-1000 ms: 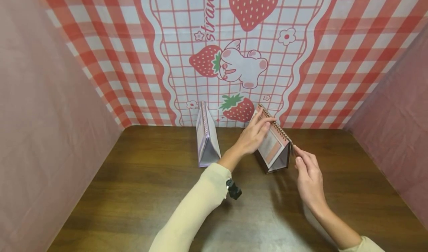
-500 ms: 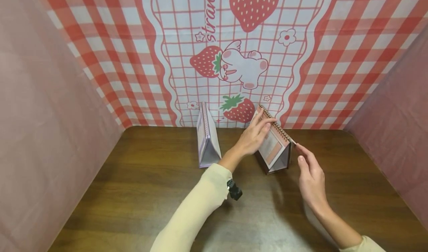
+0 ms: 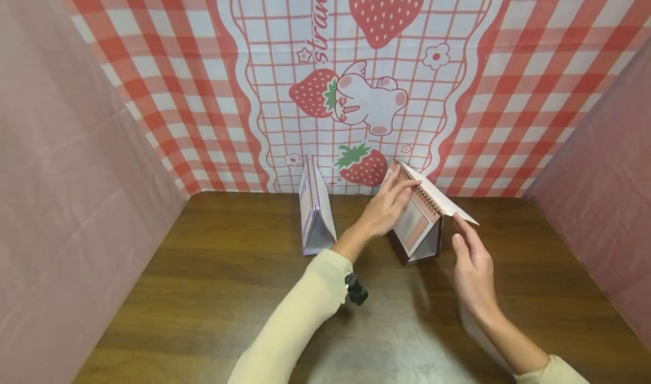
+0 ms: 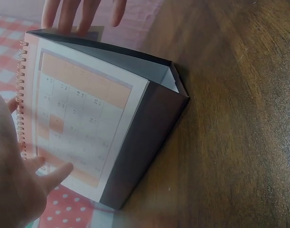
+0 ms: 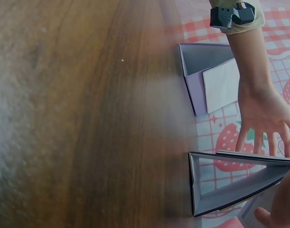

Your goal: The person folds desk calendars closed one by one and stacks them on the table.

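Note:
A desk calendar with a pink-and-white month page and a spiral binding stands tent-like at the right of the table's back. My left hand rests on its front face, fingers spread and reaching the binding. Behind the binding, one white page sticks out to the right, raised off the back. The index fingertip of my right hand is at this page's near edge, with the thumb apart from it. In the left wrist view, the month page shows dates above a dark base.
A second desk calendar, white with purple edges, stands to the left on the brown wooden table. A strawberry-print checked cloth hangs right behind both. Pink cloth walls close the sides.
The page behind the binding has swung up and outward from the calendar's back. My right index finger has lifted slightly along with it. The left hand stays in place.

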Available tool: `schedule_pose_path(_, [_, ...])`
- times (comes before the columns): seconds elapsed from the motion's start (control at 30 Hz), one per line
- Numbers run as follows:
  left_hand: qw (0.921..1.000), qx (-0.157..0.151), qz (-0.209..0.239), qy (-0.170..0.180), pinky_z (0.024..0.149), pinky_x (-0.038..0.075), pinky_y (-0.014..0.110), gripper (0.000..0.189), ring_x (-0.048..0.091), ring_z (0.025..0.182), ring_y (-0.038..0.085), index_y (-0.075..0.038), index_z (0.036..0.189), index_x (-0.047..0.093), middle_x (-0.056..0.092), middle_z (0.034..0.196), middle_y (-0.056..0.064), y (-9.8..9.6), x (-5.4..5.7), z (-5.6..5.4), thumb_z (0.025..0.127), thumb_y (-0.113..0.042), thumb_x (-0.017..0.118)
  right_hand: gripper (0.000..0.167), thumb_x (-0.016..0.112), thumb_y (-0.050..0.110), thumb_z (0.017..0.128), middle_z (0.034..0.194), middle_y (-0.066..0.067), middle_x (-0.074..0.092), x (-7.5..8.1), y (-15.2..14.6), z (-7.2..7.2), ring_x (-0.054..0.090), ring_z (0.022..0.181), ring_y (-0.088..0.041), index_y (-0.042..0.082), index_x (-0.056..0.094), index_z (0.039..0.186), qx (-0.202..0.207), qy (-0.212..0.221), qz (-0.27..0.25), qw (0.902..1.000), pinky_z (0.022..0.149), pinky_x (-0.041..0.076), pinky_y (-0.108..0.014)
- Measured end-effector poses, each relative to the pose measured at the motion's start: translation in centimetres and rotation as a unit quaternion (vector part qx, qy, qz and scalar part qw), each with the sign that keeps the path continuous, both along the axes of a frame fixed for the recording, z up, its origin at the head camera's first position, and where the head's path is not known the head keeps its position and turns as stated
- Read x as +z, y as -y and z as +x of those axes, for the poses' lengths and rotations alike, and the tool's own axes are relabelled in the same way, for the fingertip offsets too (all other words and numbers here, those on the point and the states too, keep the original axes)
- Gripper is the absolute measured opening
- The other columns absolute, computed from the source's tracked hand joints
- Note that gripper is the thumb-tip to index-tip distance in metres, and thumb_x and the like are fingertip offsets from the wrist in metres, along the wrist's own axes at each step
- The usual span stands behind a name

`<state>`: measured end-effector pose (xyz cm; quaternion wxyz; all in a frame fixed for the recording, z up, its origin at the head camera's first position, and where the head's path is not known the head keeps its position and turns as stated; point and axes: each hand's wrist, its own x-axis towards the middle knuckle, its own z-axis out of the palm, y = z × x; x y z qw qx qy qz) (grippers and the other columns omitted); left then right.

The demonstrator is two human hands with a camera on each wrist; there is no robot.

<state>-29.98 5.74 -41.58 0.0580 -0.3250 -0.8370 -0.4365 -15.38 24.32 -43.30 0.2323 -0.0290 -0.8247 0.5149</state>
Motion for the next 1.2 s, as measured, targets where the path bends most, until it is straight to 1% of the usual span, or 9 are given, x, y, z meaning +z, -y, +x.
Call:
schedule_pose_path(0.17, [1.0000,-0.002,0.005,-0.002,0.128,0.050,0.067,0.080,0.028,0.175,0.046,-0.022,0.163,0.058,0.013,0.192,0.015,0.0,0.0,0.0,0.117,-0.067,0.011,0.050,0.048,0.017,0.120,0.172,-0.016,0.056,0.2,0.0,-0.3,0.050,0.140,0.017,0.015,0.053,0.169,0.016,-0.015,-0.015,0.9997,0.112,0.038,0.004])
schedule_pose_path(0.37, [1.0000,-0.005,0.006,0.005,0.133,0.043,0.068,0.061,0.025,0.176,0.044,-0.022,0.162,0.058,0.012,0.192,0.015,-0.1,0.1,0.0,0.120,-0.049,0.024,0.048,0.049,0.016,0.119,0.171,-0.004,0.059,0.8,0.2,-0.6,0.056,0.129,0.016,0.017,0.057,0.166,0.009,-0.029,-0.008,0.9995,0.112,0.037,0.002])
schedule_pose_path(0.5, [0.9999,-0.005,0.007,0.007,0.135,0.041,0.068,0.054,0.023,0.177,0.042,-0.021,0.161,0.059,0.014,0.192,0.015,-0.1,0.2,0.0,0.120,-0.039,0.029,0.047,0.048,0.016,0.120,0.140,0.015,0.074,1.0,0.2,-0.8,0.062,0.113,0.015,0.018,0.059,0.165,0.006,-0.040,-0.015,0.9991,0.105,0.042,0.001])
schedule_pose_path(0.57, [0.9999,-0.007,0.009,0.007,0.136,0.039,0.067,0.053,0.022,0.178,0.041,-0.020,0.161,0.060,0.014,0.192,0.015,-0.1,0.2,0.0,0.120,-0.037,0.030,0.047,0.047,0.016,0.120,0.126,0.026,0.069,1.1,0.2,-0.8,0.063,0.110,0.017,0.019,0.060,0.165,0.005,-0.047,-0.020,0.9987,0.103,0.044,0.001])
schedule_pose_path(0.6, [0.9999,-0.008,0.010,0.007,0.137,0.038,0.067,0.053,0.021,0.178,0.040,-0.020,0.160,0.060,0.014,0.192,0.015,-0.1,0.2,0.0,0.120,-0.037,0.030,0.046,0.047,0.016,0.120,0.126,0.028,0.069,1.2,0.2,-0.9,0.064,0.109,0.018,0.020,0.060,0.164,0.006,-0.050,-0.021,0.9985,0.102,0.044,0.001])
schedule_pose_path(0.7, [0.9998,-0.011,0.016,0.009,0.139,0.034,0.065,0.053,0.019,0.179,0.039,-0.018,0.159,0.061,0.014,0.192,0.015,-0.2,0.1,0.0,0.121,-0.036,0.031,0.046,0.046,0.016,0.120,0.146,0.013,0.075,1.4,0.2,-1.1,0.065,0.109,0.020,0.018,0.061,0.164,0.011,-0.066,-0.021,0.9976,0.103,0.045,0.001])
schedule_pose_path(0.8, [0.9997,-0.013,0.016,0.010,0.140,0.032,0.066,0.054,0.017,0.179,0.039,-0.018,0.160,0.061,0.013,0.192,0.015,-0.2,0.1,0.0,0.120,-0.037,0.030,0.045,0.046,0.016,0.120,0.167,-0.004,0.063,1.7,0.3,-1.2,0.066,0.110,0.019,0.015,0.061,0.163,0.018,-0.083,-0.019,0.9962,0.104,0.046,0.000])
schedule_pose_path(1.0, [0.9997,-0.015,0.015,0.015,0.139,0.035,0.066,0.056,0.019,0.178,0.041,-0.020,0.162,0.060,0.012,0.192,0.015,-0.1,0.1,0.1,0.121,-0.041,0.028,0.045,0.046,0.009,0.119,0.168,-0.016,0.060,1.9,0.7,-1.3,0.068,0.116,0.018,0.009,0.061,0.162,0.038,-0.114,-0.019,0.9926,0.107,0.049,-0.001])
schedule_pose_path(1.2, [0.9997,-0.011,0.013,0.017,0.140,0.033,0.063,0.057,0.019,0.178,0.041,-0.021,0.165,0.058,0.011,0.193,0.014,0.0,0.0,0.0,0.121,-0.041,0.028,0.048,0.045,0.001,0.117,0.168,-0.025,0.058,2.1,1.2,-1.4,0.061,0.135,0.016,0.004,0.059,0.162,0.061,-0.137,-0.019,0.9885,0.111,0.050,-0.003])
